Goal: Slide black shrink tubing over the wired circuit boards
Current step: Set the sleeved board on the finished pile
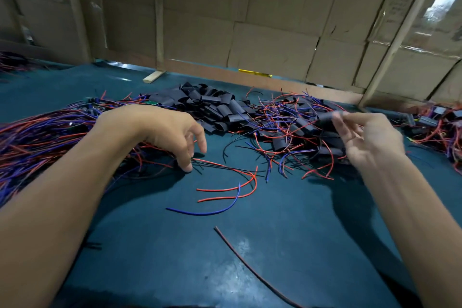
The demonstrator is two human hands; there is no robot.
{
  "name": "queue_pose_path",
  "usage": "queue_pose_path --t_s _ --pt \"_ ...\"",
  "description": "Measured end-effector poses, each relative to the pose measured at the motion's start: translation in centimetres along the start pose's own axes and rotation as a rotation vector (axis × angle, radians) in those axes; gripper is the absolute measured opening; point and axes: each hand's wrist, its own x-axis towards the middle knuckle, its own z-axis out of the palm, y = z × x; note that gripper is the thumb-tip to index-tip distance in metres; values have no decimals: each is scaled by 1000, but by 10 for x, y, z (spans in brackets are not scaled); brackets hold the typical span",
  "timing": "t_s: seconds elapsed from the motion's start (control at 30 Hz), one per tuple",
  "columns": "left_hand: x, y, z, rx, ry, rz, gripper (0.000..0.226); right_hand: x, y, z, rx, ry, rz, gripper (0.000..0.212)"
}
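Note:
A heap of short black shrink tubing pieces (215, 107) lies at the middle back of the teal table (287, 232). My left hand (172, 132) reaches down with curled fingers, its fingertips pinching thin red and black wires (225, 166) that lead from the bundle of wired circuit boards (42, 137) on the left. My right hand (367, 137) is raised over a tangle of sleeved boards and wires (295, 130) and pinches one black tube (327, 117) between thumb and fingers; it is blurred by motion.
Loose red and blue wires (225, 197) curl in the middle of the table, and one long red wire (250, 265) runs toward the near edge. More wired parts (435, 127) pile at the far right. A cardboard wall (250, 20) closes the back.

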Motion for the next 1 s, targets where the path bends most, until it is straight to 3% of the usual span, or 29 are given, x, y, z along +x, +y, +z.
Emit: queue_pose_path --t_s 0.07,0.13,0.23,0.37,0.53,0.6,0.67,0.87,1.0 --pt "1 0 -1 12 49 15 40 -6 6 4 -26 90 -117 19" --pt "1 4 0 -13 236 79 37 -16 15 6 -91 44 -302 19" --pt "4 15 3 -383 572 274 37 -40 35 10 -228 -203 -517 21" --pt "7 33 9 -855 741 447 31 -67 60 12 -399 -396 -593 19" --pt "18 47 17 -1585 682 286 26 -80 69 11 -470 -634 -480 12" --pt "22 47 19 -1837 539 259 26 -80 69 13 -524 -696 -363 6" --pt "23 45 24 -2004 351 248 28 -77 71 14 -580 -682 -278 13" --pt "28 54 43 -1929 135 274 37 -75 71 15 -532 -716 -56 21" --pt "32 65 52 -1756 158 361 43 -70 69 16 -513 -663 1 32"
